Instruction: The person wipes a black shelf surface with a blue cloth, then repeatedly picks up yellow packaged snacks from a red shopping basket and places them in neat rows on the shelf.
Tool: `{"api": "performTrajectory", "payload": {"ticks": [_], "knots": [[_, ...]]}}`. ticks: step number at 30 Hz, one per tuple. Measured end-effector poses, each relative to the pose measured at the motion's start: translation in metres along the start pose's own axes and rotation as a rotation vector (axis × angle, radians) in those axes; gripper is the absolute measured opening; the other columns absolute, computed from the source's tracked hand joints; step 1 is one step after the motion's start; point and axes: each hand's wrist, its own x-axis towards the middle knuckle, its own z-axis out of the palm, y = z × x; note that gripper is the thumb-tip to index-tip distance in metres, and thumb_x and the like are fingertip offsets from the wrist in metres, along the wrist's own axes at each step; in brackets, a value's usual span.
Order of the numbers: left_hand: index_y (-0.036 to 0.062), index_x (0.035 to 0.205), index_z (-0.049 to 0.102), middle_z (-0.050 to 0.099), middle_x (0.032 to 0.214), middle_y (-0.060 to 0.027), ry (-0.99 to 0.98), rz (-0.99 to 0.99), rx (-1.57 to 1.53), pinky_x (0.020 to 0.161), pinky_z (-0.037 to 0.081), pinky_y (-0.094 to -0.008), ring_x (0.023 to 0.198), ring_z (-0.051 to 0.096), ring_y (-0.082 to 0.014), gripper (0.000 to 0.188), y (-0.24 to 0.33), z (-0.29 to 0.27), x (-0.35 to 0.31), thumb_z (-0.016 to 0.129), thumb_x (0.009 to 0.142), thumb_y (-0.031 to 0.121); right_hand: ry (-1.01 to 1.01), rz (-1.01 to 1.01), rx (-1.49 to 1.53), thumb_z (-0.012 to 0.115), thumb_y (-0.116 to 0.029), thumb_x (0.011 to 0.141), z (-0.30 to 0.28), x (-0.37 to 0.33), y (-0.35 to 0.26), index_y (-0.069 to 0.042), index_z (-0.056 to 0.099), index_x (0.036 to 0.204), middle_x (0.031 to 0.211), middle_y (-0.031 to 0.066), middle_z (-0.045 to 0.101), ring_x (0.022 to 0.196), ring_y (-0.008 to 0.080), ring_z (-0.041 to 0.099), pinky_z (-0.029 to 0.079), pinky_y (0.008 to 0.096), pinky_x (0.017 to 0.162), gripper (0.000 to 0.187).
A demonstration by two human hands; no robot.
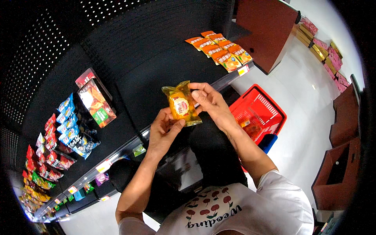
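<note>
Both hands hold up a small yellow snack-cake packet (181, 105) with crimped clear-yellow ends, above the front edge of a black shelf (143, 84). My left hand (163, 131) pinches its lower left side, thumb at the lower edge. The upper right corner is gripped by my right hand (209, 102), thumb and fingers at the wrapper's side. A red shopping basket (276, 105) sits on the floor to the right of my right forearm, with an orange-red package (251, 127) inside.
Orange snack packets (227, 58) lie in rows at the shelf's right end. Left of my hands stand boxed goods (97, 102), blue bags (69, 125) and red bags (53, 160). A price-tag rail (103, 166) edges the shelf. Brown cabinets (338, 168) and stacked pink and gold boxes (327, 53) are at right.
</note>
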Motion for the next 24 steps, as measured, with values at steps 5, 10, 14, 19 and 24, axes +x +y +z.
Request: {"api": "performTrajectory", "payload": {"ticks": [5, 10, 14, 19, 24], "knots": [[0.0011, 0.122, 0.051, 0.064, 0.104, -0.0034, 0.059, 0.01, 0.065, 0.081, 0.047, -0.0238, 0.094, 0.059, -0.0092, 0.034, -0.001, -0.011, -0.003, 0.064, 0.091, 0.004, -0.014, -0.045, -0.015, 0.059, -0.033, 0.097, 0.007, 0.018, 0.003, -0.008, 0.054, 0.13, 0.104, 0.0022, 0.061, 0.09, 0.0094, 0.059, 0.051, 0.0241, 0.069, 0.042], [0.0018, 0.122, 0.051, 0.063, 0.104, -0.0031, 0.101, -0.003, 0.076, 0.081, 0.047, -0.0233, 0.094, 0.059, -0.0087, 0.034, -0.004, -0.024, -0.006, 0.064, 0.09, 0.002, -0.069, -0.068, -0.079, 0.06, -0.027, 0.097, 0.013, 0.031, 0.006, -0.008, 0.06, 0.125, 0.101, 0.0, 0.062, 0.087, 0.0076, 0.06, 0.051, 0.0226, 0.065, 0.034], [0.0022, 0.124, 0.051, 0.061, 0.106, -0.0037, 0.135, 0.018, 0.083, 0.081, 0.047, -0.0235, 0.095, 0.058, -0.0087, 0.035, -0.009, -0.037, -0.008, 0.062, 0.09, 0.0, -0.094, -0.033, -0.119, 0.061, -0.023, 0.096, 0.019, 0.037, 0.012, -0.007, 0.062, 0.12, 0.099, 0.0005, 0.065, 0.086, 0.0069, 0.06, 0.051, 0.0222, 0.064, 0.029], [0.0033, 0.127, 0.05, 0.06, 0.11, -0.0041, 0.197, 0.019, 0.077, 0.076, 0.048, -0.0229, 0.094, 0.058, -0.0093, 0.037, -0.012, -0.047, -0.009, 0.059, 0.091, 0.002, -0.111, -0.054, -0.099, 0.062, -0.022, 0.095, 0.023, 0.046, 0.032, -0.005, 0.063, 0.116, 0.099, 0.0022, 0.067, 0.085, 0.0071, 0.061, 0.052, 0.0225, 0.063, 0.027], [0.0021, 0.126, 0.049, 0.06, 0.113, -0.0045, 0.244, -0.009, 0.05, 0.072, 0.047, -0.0206, 0.091, 0.057, -0.0071, 0.036, -0.01, -0.054, -0.013, 0.057, 0.092, 0.0, -0.113, -0.045, -0.116, 0.062, -0.021, 0.095, 0.027, 0.048, 0.037, -0.004, 0.063, 0.114, 0.096, 0.0024, 0.066, 0.083, 0.0075, 0.06, 0.052, 0.0231, 0.063, 0.025]]}}
